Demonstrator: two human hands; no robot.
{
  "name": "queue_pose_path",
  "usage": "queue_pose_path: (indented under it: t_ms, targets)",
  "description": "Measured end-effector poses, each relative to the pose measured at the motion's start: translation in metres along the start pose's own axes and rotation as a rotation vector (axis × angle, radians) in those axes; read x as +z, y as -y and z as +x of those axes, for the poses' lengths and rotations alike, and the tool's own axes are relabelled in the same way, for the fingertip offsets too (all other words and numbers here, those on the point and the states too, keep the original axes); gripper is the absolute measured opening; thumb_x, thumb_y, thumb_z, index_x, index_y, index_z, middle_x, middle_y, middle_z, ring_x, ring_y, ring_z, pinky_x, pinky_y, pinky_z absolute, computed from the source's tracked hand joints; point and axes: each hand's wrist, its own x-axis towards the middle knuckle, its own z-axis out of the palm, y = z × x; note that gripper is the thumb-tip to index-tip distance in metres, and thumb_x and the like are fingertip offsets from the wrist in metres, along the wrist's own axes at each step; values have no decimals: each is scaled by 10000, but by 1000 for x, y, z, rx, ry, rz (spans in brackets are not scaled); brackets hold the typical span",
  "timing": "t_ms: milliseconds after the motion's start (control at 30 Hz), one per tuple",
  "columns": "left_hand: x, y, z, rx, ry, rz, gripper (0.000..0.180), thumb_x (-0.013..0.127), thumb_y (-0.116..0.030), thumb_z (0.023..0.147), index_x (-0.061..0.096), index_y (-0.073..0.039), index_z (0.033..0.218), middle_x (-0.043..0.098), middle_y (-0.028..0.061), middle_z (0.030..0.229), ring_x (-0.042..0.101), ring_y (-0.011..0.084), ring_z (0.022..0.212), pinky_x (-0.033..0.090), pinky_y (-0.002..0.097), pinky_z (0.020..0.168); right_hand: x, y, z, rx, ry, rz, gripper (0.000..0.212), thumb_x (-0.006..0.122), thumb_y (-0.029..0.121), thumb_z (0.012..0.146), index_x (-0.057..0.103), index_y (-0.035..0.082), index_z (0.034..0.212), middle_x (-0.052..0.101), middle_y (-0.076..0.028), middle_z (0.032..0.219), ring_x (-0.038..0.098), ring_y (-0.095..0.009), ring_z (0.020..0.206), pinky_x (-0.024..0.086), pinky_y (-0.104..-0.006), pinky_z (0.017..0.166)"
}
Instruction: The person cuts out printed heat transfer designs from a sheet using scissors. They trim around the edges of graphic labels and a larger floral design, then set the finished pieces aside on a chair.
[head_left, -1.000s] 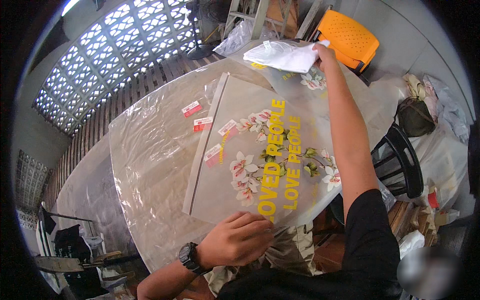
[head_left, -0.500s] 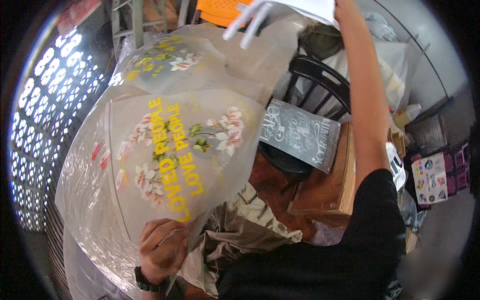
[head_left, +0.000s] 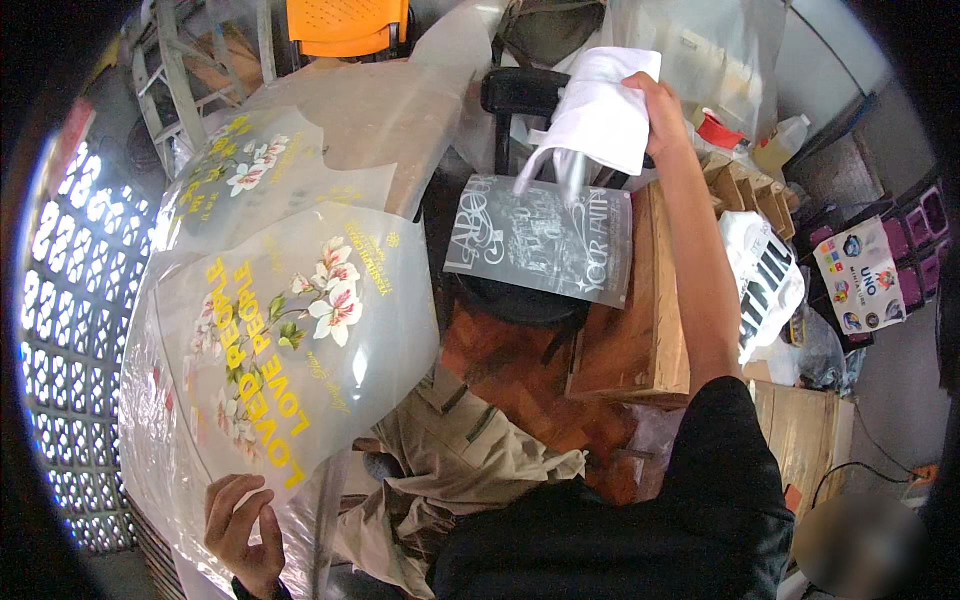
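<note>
My right hand (head_left: pixel 660 112), its arm stretched far out, grips the edge of a folded white cloth tote bag (head_left: pixel 612 112). Two straps dangle from the bag over a grey print film (head_left: pixel 548 240) with white lettering and drawing, which lies on a black chair. Near the lower left, my left hand (head_left: pixel 243 528) is open with its fingers apart, beside the near edge of a translucent film (head_left: pixel 385 330) printed with flowers and yellow lettering. That film lies on the plastic-covered table (head_left: pixel 390 110). A second floral film (head_left: pixel 290 130) lies farther back.
A wooden box (head_left: pixel 625 340) stands right of the black chair (head_left: pixel 520 95). Beyond my right arm are a white printed bag (head_left: pixel 765 280), cardboard dividers (head_left: pixel 745 190) and a bottle (head_left: pixel 780 140). An orange chair (head_left: pixel 345 25) and a ladder (head_left: pixel 180 80) stand at the back.
My right hand has brought the white tote bag nearer, over the chair. My left hand's fingers have opened from a curl at the film's edge. The whole view has shifted.
</note>
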Motion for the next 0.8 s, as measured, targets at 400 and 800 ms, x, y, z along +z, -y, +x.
queue_pose_path:
  t_ms: [400, 800]
  targets:
    - [-10, 47, -52, -264, -57, 118, 205, 667, -57, 819, 701, 19, 1007, 686, 177, 1074, 627, 387, 1022, 491, 472, 914, -204, -280, 12, 21, -415, -1519, 156, 630, 128, 877, 663, 6, 968, 685, -119, 868, 681, -226, 837, 570, -336, 753]
    - [23, 22, -52, -383, 129, 146, 674, 850, -358, 697, 651, -67, 1272, 564, 181, 1410, 511, 407, 1294, 403, 486, 1083, 95, -184, -70, -339, 550, -450, 135, 618, 64, 916, 675, -20, 1006, 732, -124, 871, 706, -162, 775, 550, -294, 715]
